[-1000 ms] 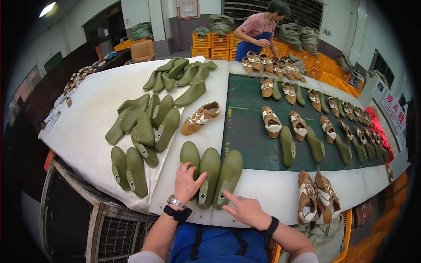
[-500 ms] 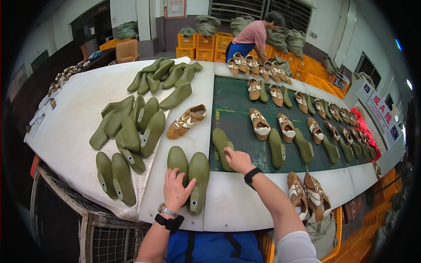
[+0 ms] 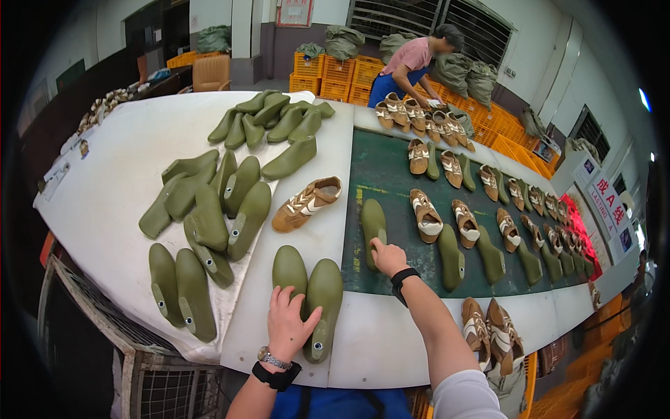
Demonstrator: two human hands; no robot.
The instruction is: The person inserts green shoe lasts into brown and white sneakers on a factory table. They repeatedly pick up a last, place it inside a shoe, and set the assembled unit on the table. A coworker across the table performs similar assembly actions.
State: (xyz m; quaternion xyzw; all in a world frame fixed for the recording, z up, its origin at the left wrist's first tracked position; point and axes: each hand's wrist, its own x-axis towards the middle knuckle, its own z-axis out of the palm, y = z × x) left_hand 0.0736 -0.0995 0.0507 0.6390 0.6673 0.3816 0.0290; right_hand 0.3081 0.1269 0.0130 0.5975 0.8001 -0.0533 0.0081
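My right hand [image 3: 389, 257] is closed on the heel end of an olive-green shoe last [image 3: 374, 218], which lies on the dark green belt near its left edge. My left hand [image 3: 289, 322] rests over the heel end of a second last [image 3: 289, 267] on the white board, fingers spread. Its thumb reaches across to a third last [image 3: 325, 293] lying alongside. Behind these, a brown shoe with white stripes [image 3: 307, 202] sits by itself on the board.
More lasts [image 3: 208, 216] lie heaped on the white tabletop at left. Shoes [image 3: 427, 215] and lasts stand in rows along the belt; a pair of shoes [image 3: 488, 335] is at the near edge. Across the table a person [image 3: 412, 66] leans over several shoes, before yellow crates [image 3: 337, 70].
My right hand has slid its last slightly right on the belt and turned it straighter. My left hand stays on its last. The head view has shifted, and the person opposite has turned their head.
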